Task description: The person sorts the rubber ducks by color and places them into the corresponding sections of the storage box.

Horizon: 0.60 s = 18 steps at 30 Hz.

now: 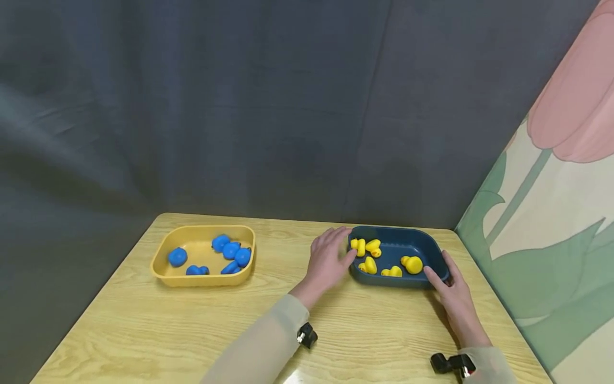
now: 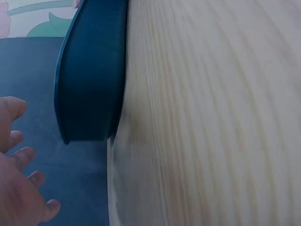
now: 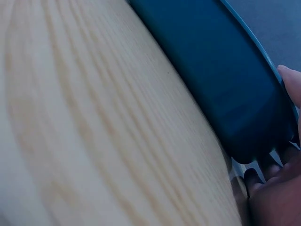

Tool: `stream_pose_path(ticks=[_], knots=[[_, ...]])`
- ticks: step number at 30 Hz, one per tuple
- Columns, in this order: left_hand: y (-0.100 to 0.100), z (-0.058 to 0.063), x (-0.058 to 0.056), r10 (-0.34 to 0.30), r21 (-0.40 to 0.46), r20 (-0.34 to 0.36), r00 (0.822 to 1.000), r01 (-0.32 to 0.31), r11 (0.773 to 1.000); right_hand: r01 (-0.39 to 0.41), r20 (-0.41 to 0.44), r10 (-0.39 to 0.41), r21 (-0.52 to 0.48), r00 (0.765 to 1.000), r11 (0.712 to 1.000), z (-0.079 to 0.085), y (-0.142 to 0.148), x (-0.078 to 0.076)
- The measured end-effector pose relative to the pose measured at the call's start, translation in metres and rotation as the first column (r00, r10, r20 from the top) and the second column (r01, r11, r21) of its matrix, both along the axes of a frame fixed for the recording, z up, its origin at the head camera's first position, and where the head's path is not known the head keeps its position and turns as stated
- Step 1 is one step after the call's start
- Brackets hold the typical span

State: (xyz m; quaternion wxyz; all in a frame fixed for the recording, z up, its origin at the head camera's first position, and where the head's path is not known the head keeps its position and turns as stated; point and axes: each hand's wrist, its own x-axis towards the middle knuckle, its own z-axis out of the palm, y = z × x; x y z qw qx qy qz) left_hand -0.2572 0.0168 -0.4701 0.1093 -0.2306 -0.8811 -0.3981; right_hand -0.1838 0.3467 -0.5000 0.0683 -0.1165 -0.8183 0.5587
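Note:
A dark blue tray (image 1: pixel 398 280) stands at the right of the table with several small yellow toy ducks (image 1: pixel 412 264) in it. My right hand (image 1: pixel 458 301) holds the tray's right end, its thumb on the rim and its fingers round the outer wall. In the right wrist view, the fingers (image 3: pixel 268 165) curl round that end of the tray (image 3: pixel 225 89). Beside the tray's left end is my left hand (image 1: pixel 328 261), fingers loosely spread. The left wrist view shows a gap between the left hand (image 2: pixel 19 179) and the tray wall (image 2: pixel 91 80).
On the left of the wooden table (image 1: pixel 192 330) sits a yellow tray (image 1: pixel 203 281) with several blue toy ducks (image 1: pixel 178 257). A dark grey curtain (image 1: pixel 264 106) hangs behind the table. A flowered cloth (image 1: pixel 551 240) borders its right side.

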Motion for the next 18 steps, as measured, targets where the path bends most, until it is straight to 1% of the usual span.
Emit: stream_pose_path(ticks=[7,14,18], knots=[[-0.017,0.001,-0.004,0.043,-0.011,-0.007,0.999,-0.043,0.999,-0.028,0.020,0.027,0.061,0.999,0.998,0.002,0.007,-0.002],[-0.034,0.000,-0.004,0.054,-0.040,0.001,0.999,-0.054,0.998,-0.030,0.041,0.027,0.066,0.999,0.997,0.001,0.011,-0.003],[-0.047,0.003,-0.004,0.051,-0.048,-0.001,0.999,-0.051,0.998,-0.012,0.021,0.010,0.095,1.000,0.995,0.004,0.011,-0.005]])
